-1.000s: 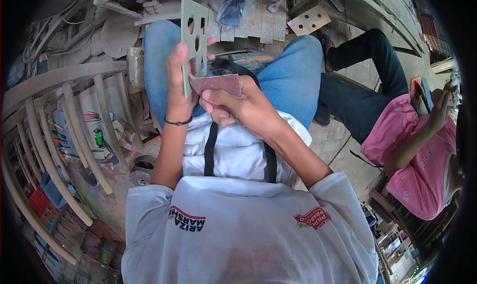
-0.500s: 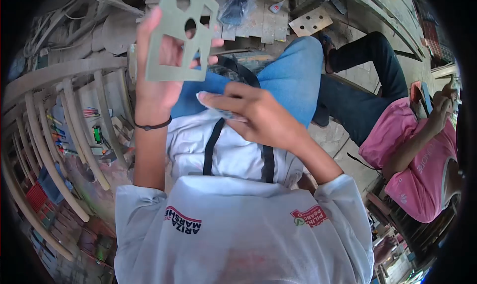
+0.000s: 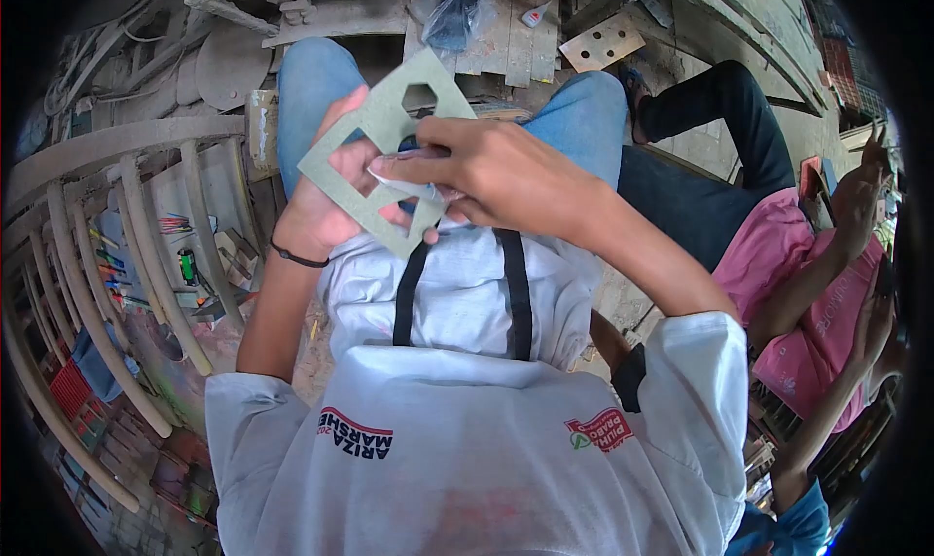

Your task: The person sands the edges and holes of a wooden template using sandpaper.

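Observation:
A flat pale green board [image 3: 387, 113] with several shaped cut-outs, one a hexagon, is tilted above my lap. My left hand [image 3: 324, 206] grips it from the left and beneath, and fingers show through the openings. Over its right side, my right hand [image 3: 520, 172] pinches a folded whitish sheet [image 3: 420, 188] that looks like sandpaper. The sheet's tip is at a cut-out near the board's middle. My right fingers partly cover both the sheet and the board.
A curved slatted wooden rail [image 3: 136, 220] stands at the left. Ahead lie a plastic bag [image 3: 457, 16], a small white bottle [image 3: 534, 15] and a board with round holes [image 3: 603, 45]. A person in a pink shirt [image 3: 812, 332] sits at the right; a blue sleeve [image 3: 793, 522] shows below.
The board has come down and nearer, turning to a slant. My right hand has moved up and left, bringing the folded sheet onto the board. Another person's arm now shows at lower right.

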